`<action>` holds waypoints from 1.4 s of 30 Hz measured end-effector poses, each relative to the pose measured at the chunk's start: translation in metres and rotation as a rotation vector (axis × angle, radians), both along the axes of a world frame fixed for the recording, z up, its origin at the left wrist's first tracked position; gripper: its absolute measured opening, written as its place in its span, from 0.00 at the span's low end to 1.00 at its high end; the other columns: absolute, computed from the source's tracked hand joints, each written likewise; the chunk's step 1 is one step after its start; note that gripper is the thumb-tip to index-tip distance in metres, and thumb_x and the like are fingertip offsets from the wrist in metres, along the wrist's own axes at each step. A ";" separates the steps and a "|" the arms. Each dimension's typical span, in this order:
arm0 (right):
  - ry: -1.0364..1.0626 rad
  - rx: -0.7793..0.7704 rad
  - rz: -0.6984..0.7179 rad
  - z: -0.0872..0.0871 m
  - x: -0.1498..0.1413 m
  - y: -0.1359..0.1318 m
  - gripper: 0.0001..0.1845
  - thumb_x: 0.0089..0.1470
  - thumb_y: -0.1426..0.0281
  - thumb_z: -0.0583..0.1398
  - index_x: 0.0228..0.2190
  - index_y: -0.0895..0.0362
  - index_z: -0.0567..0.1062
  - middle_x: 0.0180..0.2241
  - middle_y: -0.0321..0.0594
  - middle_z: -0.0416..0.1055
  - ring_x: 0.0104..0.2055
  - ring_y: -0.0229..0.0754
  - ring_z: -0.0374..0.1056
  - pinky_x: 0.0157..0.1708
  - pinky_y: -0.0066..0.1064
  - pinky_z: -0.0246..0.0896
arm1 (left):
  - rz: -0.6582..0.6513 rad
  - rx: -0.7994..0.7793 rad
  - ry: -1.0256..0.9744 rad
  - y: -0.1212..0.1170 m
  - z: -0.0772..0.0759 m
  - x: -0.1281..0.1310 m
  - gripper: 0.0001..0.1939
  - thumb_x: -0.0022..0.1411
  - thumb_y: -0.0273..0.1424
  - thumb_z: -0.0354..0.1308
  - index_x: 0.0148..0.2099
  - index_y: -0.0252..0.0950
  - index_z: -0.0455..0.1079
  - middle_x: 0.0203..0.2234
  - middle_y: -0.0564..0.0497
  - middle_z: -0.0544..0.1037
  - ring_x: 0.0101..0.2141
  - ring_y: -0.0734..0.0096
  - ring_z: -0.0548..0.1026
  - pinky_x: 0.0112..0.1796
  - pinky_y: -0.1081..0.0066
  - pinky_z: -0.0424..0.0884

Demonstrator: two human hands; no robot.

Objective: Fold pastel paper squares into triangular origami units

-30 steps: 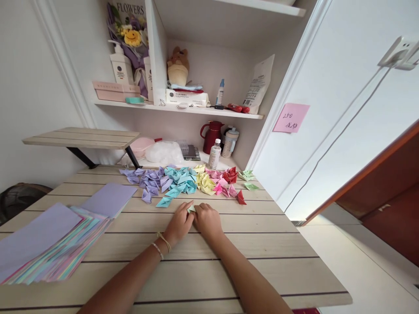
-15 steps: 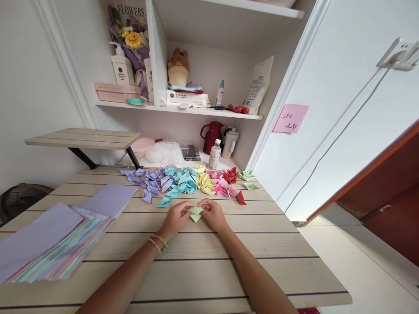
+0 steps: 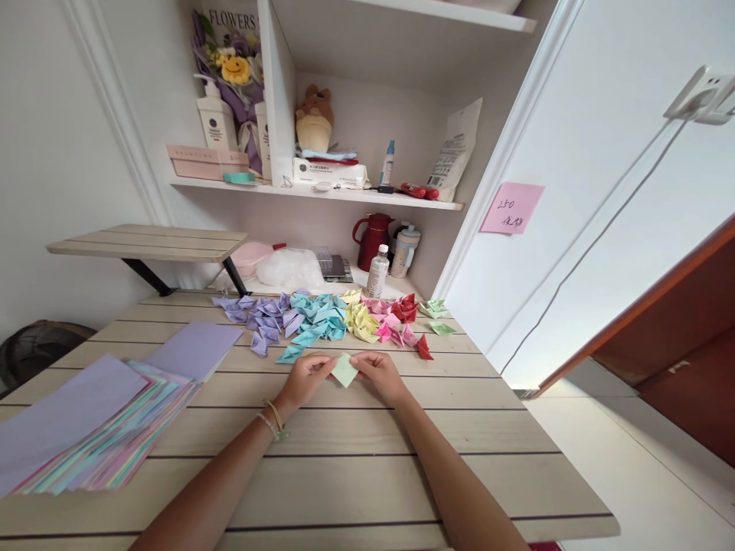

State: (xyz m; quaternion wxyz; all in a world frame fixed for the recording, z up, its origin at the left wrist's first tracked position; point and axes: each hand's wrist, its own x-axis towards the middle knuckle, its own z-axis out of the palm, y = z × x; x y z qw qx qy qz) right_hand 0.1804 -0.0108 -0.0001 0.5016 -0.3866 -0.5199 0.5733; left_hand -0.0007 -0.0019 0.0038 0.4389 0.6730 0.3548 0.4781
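pinching one flat pale-green paper diamond by its side corners over the slatted wooden worktop, left hand and right hand each have a closed grip; beyond, too heaped to count, lie multicoloured folded-paper boats, then one white-capped bottle.

the pale green paper is folded into a small, flattish diamond, one corner pointing toward the viewer, its side corners partly hidden; it sits over the middle of the wooden table, and whether it touches the surface is unclear
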 end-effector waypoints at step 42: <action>-0.477 0.371 -0.341 -0.008 -0.016 -0.009 0.12 0.52 0.69 0.51 0.36 0.59 0.70 0.20 0.36 0.72 0.21 0.38 0.67 0.21 0.25 0.59 | 0.098 0.100 0.130 -0.009 -0.007 0.009 0.22 0.54 0.34 0.57 0.52 0.37 0.63 0.33 0.49 0.72 0.31 0.70 0.72 0.35 0.67 0.71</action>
